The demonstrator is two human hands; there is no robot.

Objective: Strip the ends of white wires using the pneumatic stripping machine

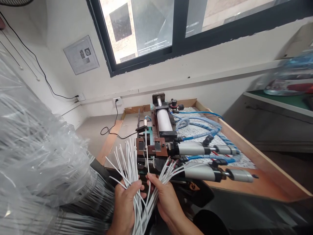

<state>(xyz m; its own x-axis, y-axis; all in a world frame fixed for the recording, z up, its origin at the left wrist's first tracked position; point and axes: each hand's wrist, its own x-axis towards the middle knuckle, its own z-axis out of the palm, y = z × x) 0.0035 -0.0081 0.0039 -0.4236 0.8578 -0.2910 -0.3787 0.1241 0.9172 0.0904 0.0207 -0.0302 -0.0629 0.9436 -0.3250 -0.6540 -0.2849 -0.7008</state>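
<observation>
My left hand [128, 199] is closed around a bundle of white cables [129, 166], whose tips fan out upward and to the left. A second bundle of white cables [166, 176] lies in my right hand [166, 199], its ends pointing right, some with reddish tips. Between right thumb and fingers I also pinch a single white cable [148, 163]. That cable runs up into the slot between the brown blocks of a pneumatic machine [160, 147]. Below my hands both bundles come together. Some fingers are hidden behind the cables.
Silver air cylinders [193, 149] and blue air hoses [202, 133] extend right of the machine, inside a wooden-edged tray [274, 166]. Plastic-wrapped cable bundles [80, 186] stand close on the left. A black power cord [117, 114] crosses the table to a wall socket. A green-topped shelf [290, 99] juts in at right.
</observation>
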